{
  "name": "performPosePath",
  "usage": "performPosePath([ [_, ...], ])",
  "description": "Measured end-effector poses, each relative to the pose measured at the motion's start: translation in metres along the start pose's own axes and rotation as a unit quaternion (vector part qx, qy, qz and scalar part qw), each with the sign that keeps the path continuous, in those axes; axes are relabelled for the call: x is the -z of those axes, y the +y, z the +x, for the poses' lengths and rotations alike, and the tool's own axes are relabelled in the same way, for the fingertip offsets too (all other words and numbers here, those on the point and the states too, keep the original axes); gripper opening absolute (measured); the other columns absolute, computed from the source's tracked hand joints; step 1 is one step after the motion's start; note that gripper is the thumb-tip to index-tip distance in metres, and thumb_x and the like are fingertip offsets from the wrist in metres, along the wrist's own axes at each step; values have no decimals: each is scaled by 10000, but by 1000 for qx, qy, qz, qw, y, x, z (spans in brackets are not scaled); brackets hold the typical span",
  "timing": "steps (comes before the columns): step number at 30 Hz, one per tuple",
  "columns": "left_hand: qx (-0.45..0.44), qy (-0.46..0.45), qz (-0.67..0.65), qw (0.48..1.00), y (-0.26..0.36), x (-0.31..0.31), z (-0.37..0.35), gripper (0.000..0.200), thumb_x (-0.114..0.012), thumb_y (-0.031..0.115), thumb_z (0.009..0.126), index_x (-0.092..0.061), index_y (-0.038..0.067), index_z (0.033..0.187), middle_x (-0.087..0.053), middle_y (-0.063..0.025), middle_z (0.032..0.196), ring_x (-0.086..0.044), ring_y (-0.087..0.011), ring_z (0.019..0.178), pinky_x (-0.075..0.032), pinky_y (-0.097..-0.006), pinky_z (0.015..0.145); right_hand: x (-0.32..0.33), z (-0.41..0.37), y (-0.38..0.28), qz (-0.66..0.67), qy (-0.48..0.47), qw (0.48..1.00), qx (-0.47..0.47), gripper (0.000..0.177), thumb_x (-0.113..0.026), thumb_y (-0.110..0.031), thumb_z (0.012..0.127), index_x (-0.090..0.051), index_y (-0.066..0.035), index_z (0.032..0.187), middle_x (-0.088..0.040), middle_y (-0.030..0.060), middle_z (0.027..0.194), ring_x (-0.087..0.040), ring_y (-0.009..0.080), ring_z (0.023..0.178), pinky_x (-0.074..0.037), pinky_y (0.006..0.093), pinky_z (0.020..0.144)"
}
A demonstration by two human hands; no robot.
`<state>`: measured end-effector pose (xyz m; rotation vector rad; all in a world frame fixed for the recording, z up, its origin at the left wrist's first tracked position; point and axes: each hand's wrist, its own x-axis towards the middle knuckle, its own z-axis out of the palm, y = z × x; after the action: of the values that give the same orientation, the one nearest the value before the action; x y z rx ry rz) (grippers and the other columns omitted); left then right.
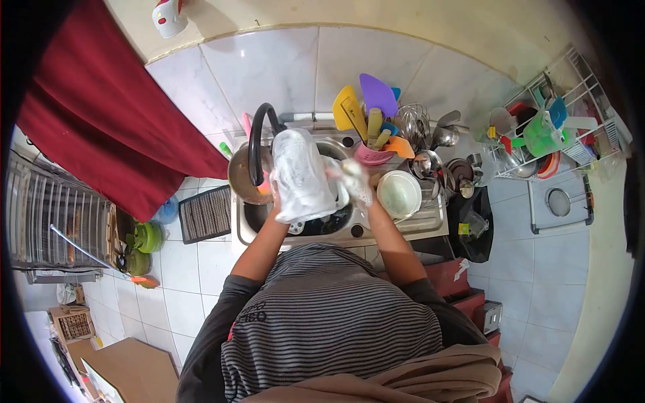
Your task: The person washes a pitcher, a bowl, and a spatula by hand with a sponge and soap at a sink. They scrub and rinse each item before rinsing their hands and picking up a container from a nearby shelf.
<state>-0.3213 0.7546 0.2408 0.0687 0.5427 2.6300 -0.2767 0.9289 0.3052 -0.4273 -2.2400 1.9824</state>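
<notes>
A pitcher [300, 178] coated in white suds is held up over the sink [433, 227], with its handle toward the right. My left hand [275, 193] grips it from the left side, its fingers mostly hidden behind the pitcher. Covered in foam, my right hand [356, 183] is beside the handle and smeared by motion. I cannot make out its fingers or whether it holds anything. A black curved faucet [254, 144] stands just left of the pitcher. Dark, wet items lie in the basin below, partly hidden.
Right of the sink are a white bowl [399, 194], a pink holder [371, 156] with spatulas, and metal utensils [425, 164]. A round pan [243, 178] sits at the left. A wire rack [571, 101] hangs on the right wall. A red curtain [101, 107] hangs left.
</notes>
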Motion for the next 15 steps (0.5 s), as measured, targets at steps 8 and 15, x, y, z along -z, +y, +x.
performPosePath([
  [8, 123, -25, 324, 938, 34, -33, 3, 643, -657, 253, 725, -360, 26, 1249, -553, -111, 1087, -579, -230, 942, -483, -366, 839, 3, -6, -8, -85, -20, 988, 126, 318, -568, -74, 767, -587, -57, 1084, -627, 145, 932, -611, 231, 821, -469, 299, 730],
  [15, -66, 10, 380, 923, 3, -23, 12, 586, -724, 177, 682, -441, 10, 1167, -562, -70, 1047, -565, -168, 895, -472, -301, 793, -33, -37, -12, -259, 57, 913, 309, 316, -664, -181, 683, -640, -124, 993, -633, 110, 752, -616, 270, 652, -492, 333, 597],
])
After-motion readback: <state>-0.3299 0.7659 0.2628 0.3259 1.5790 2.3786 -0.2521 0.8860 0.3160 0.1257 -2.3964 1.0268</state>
